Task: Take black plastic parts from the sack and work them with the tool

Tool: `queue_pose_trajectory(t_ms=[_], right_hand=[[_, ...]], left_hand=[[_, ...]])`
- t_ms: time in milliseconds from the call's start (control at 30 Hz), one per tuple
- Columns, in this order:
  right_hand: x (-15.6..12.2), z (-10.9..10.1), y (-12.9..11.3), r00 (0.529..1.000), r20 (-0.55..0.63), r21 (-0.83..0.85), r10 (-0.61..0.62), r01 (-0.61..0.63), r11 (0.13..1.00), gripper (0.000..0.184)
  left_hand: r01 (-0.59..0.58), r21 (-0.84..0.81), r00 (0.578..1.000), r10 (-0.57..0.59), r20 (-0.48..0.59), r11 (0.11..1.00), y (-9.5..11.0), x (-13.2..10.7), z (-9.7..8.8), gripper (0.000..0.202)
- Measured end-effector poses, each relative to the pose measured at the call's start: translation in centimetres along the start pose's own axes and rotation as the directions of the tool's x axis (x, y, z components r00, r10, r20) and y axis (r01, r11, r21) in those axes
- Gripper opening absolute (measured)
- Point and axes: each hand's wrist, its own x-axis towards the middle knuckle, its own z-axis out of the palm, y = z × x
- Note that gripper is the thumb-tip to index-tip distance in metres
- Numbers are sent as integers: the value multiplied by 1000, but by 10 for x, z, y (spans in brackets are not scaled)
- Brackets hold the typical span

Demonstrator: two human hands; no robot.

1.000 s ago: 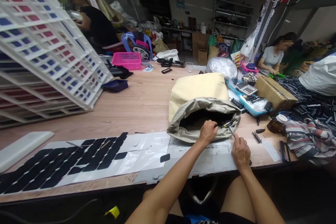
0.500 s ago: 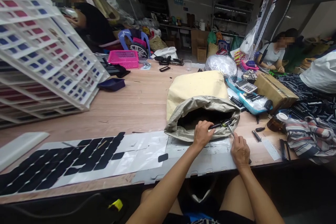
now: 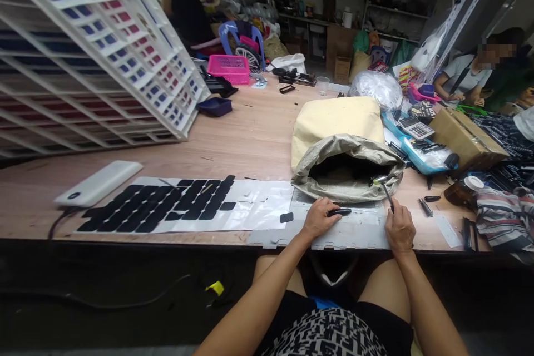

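My left hand [image 3: 319, 219] grips a small black bar-shaped part [image 3: 339, 212] just in front of the open grey sack [image 3: 346, 167]. My right hand [image 3: 399, 228] is closed round a thin metal tool [image 3: 388, 196] whose tip points up toward the sack's mouth. Both hands rest over a grey sheet [image 3: 334, 228] at the table's near edge. A single black pad [image 3: 286, 217] lies on the sheet left of my left hand. Further left, a white sheet carries several rows of black pads [image 3: 167, 206].
A white power bank [image 3: 98, 183] lies at the left. A tilted white rack [image 3: 92, 50] of red and blue pieces stands behind it. A cream bag [image 3: 336, 119], calculator [image 3: 415, 127], cardboard box [image 3: 465, 136], and tape roll [image 3: 463, 189] crowd the right. Two other people sit at the far side.
My left hand has drawn back out of the sack's mouth with the black part, down onto the grey sheet. My head has tipped down and left; the right hand kept its tool.
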Motion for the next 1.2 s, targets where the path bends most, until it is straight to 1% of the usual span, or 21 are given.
queue_pose_trajectory(t_ms=[67, 100, 167, 233, 300, 367, 500, 600, 667, 800, 933, 1100, 1200], right_hand=[[-6, -16, -15, 999, 6, 198, 42, -42, 979, 43], [-10, -25, -23, 998, 47, 300, 40, -52, 952, 44], [-20, -41, -40, 980, 197, 458, 2, -94, 884, 45], [-30, -53, -53, 938, 342, 540, -55, -149, 828, 46], [-39, -60, -63, 901, 423, 580, -102, -182, 794, 45], [-47, -61, -70, 892, 435, 602, -125, -185, 776, 45], [-58, -53, -74, 911, 390, 611, -135, -146, 778, 45], [-61, -48, -72, 896, 420, 594, -146, -149, 791, 43], [-60, -48, -71, 894, 428, 586, -128, -167, 793, 43], [-54, -55, -69, 912, 405, 586, -62, -207, 783, 44], [-50, -59, -70, 902, 429, 583, -48, -235, 778, 45], [-56, -54, -67, 893, 449, 571, -38, -254, 781, 44], [-58, -54, -65, 875, 484, 545, 11, -311, 779, 44]], left_hand=[[-4, -4, 1000, 4, -4, 1000, -1, 0, 1, 21], [-3, -3, 1000, 3, -6, 1000, -2, 0, 2, 21], [12, 2, 1000, -12, -8, 1000, -3, 0, 3, 20], [39, 1, 999, -39, -7, 999, -3, 1, 4, 20], [58, -7, 998, -58, -3, 998, -3, 3, 4, 20], [59, -14, 998, -59, 1, 998, -3, 4, 4, 20], [48, -7, 999, -48, 8, 999, -3, 5, 4, 19], [25, 6, 1000, -25, -6, 1000, -3, 3, 5, 17], [10, 4, 1000, -10, -25, 1000, -4, 2, 6, 16], [-11, -19, 999, 11, -32, 1000, -5, 1, 6, 18], [-13, -44, 1000, 12, -27, 999, -6, 1, 5, 18], [20, -52, 1000, -21, -16, 998, -6, 3, 4, 19], [30, -65, 999, -31, -11, 997, -5, 3, 4, 19]])
